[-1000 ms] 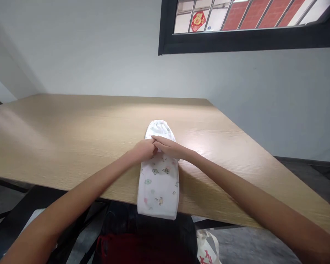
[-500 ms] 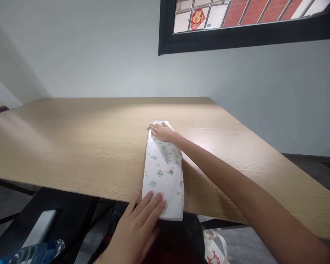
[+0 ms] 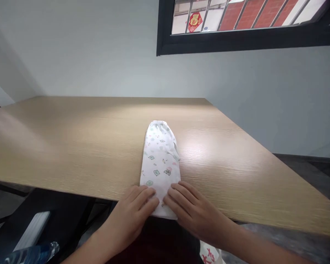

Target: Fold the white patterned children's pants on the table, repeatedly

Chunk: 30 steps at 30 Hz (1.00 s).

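A plastic water bottle [image 3: 30, 253] lies low at the left, below the pale wooden table [image 3: 71, 146] that runs back to a plain grey wall [image 3: 99, 55]. The left hand [image 3: 132, 211] rests flat, fingers unclenched, on the near end of a folded white printed garment [image 3: 161, 161], which lies lengthwise at the table's near edge. The right hand [image 3: 194, 212] lies flat on the same end, grasping nothing. A black-framed barred window [image 3: 236, 36] sits at the upper right.

A folded white garment [image 3: 160, 161] printed with small coloured figures lies flat and lengthwise on the desk [image 3: 71, 146], its near end overhanging the front edge.
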{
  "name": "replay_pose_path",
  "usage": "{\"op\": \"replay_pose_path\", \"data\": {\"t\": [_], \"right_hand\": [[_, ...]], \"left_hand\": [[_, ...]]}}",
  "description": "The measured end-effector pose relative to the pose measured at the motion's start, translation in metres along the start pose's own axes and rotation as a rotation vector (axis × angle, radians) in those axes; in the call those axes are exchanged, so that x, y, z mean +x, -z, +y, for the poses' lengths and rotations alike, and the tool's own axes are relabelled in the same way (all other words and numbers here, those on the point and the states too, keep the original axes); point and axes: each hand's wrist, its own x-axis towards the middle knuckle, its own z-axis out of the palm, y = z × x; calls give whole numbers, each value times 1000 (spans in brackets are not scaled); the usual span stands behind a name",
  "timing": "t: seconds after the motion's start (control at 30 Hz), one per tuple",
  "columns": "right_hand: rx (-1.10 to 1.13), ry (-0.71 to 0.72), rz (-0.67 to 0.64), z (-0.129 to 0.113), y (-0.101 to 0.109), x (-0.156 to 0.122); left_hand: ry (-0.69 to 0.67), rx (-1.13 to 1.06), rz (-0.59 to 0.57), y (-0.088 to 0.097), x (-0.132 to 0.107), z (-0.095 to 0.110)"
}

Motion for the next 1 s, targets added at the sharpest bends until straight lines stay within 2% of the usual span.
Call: {"op": "replay_pose_path", "data": {"t": [0.07,0.13,0.2,0.3,0.37,0.47,0.53,0.6,0.67,0.73,0.83,0.9,0.93,1.0], "right_hand": [[29,9,72,1,0,3],[155,-18,89,-5,8,9],[323,-94,83,-16,22,13],[512,-201,85,-29,47,16],[560,-259,120,-23,58,22],[608,-397,126,15,62,44],[615,-527,64,55,54,67],[560,-680,13,96,38,90],[503,-804,-61,130,17,108],[462,-917,-141,152,-2,117],[464,-1001,-213,161,-20,112],[380,-975,-150,154,-23,103],[300,-919,-77,147,-22,99],[162,-705,85,129,-19,92]], "left_hand": [[30,-78,-80,13,2,0],[90,-159,-146,30,2,4],[125,-229,-204,50,0,12],[77,-312,-260,79,2,19],[109,-310,-244,94,17,15],[269,-211,-215,102,64,-11],[296,-143,-269,95,105,-40],[373,-121,-327,79,141,-73],[414,-101,-353,56,164,-104],[441,-79,-357,34,172,-126],[455,-40,-311,12,162,-141],[438,-14,-253,8,147,-139],[419,-4,-225,7,139,-137],[357,0,-193,5,126,-130]]}}
